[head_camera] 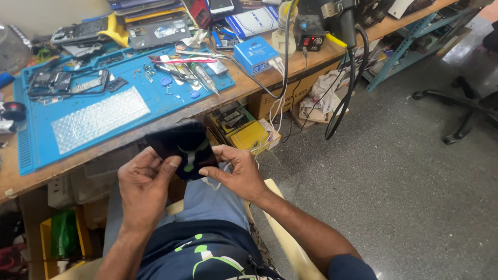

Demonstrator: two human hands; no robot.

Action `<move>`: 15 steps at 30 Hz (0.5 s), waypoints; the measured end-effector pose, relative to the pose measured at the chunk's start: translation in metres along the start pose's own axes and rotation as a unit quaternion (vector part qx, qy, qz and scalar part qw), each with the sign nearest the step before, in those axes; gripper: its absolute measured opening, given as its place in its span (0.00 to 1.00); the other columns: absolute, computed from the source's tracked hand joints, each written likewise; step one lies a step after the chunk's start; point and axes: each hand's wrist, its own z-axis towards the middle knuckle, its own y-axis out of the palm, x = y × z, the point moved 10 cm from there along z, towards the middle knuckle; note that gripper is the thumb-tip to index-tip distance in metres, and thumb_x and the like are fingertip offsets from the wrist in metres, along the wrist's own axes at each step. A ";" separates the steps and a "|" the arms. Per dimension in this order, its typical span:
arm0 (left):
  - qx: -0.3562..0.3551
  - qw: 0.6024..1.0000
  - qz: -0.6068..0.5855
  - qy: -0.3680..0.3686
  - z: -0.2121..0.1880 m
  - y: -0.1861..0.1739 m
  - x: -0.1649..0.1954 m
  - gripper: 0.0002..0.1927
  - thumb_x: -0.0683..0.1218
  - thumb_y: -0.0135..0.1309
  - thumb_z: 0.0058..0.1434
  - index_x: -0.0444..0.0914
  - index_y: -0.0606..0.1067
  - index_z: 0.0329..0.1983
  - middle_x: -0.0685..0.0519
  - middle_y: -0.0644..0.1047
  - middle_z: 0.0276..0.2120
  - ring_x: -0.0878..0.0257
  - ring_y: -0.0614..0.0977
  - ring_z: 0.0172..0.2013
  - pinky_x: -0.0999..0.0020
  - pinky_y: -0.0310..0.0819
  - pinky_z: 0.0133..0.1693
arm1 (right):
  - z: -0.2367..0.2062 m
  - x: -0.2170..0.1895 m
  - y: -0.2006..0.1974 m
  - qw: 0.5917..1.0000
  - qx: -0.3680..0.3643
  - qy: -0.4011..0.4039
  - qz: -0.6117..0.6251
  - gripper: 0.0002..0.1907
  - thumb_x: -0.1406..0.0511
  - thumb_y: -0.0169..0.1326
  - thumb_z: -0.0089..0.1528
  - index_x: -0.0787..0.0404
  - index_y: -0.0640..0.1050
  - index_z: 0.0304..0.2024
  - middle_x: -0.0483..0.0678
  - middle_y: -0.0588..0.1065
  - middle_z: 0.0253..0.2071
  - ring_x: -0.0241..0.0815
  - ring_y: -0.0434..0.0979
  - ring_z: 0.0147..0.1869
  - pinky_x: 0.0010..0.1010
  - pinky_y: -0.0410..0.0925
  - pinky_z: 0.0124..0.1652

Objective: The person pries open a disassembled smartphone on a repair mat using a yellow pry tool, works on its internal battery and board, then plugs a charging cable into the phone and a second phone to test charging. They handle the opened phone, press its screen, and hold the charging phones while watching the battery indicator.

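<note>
Both hands grip phone (dark)

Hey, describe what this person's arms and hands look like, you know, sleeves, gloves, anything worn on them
Both hands are bare: the left hand and the right hand wear no gloves, and no rings, watch or bands show on the fingers or wrists. The forearms are uncovered too. A short dark navy sleeve shows at the right upper arm; the left arm's sleeve is out of view.

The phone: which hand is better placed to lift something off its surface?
Probably the right hand: its fingers rest on the phone face, while the left hand grips its edge.
</note>
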 end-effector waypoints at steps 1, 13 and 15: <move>-0.015 1.000 -0.023 0.016 -0.003 0.005 0.006 0.08 0.36 0.57 0.67 0.30 0.79 0.48 0.56 0.81 0.38 0.76 0.77 0.39 0.80 0.71 0.41 | -0.002 -0.003 0.000 1.000 0.000 -0.006 -0.009 0.13 0.71 0.64 0.62 0.67 0.80 0.49 0.45 0.83 0.43 0.30 0.80 0.47 0.25 0.74 0.49; -0.074 0.927 0.134 0.342 -0.054 0.002 0.089 0.13 0.40 0.63 0.65 0.36 0.78 0.52 0.47 0.82 0.50 0.54 0.85 0.54 0.63 0.83 0.55 | -0.041 -0.091 0.002 0.867 0.081 -0.370 -0.324 0.08 0.66 0.63 0.67 0.56 0.75 0.41 0.49 0.83 0.46 0.47 0.84 0.55 0.43 0.66 0.62; -0.075 0.908 0.165 0.379 -0.062 0.003 0.093 0.11 0.40 0.64 0.64 0.37 0.79 0.50 0.48 0.82 0.48 0.54 0.85 0.54 0.62 0.83 0.54 | -0.044 -0.091 0.001 0.860 0.085 -0.383 -0.325 0.07 0.66 0.62 0.68 0.54 0.75 0.42 0.47 0.83 0.46 0.46 0.85 0.56 0.42 0.63 0.65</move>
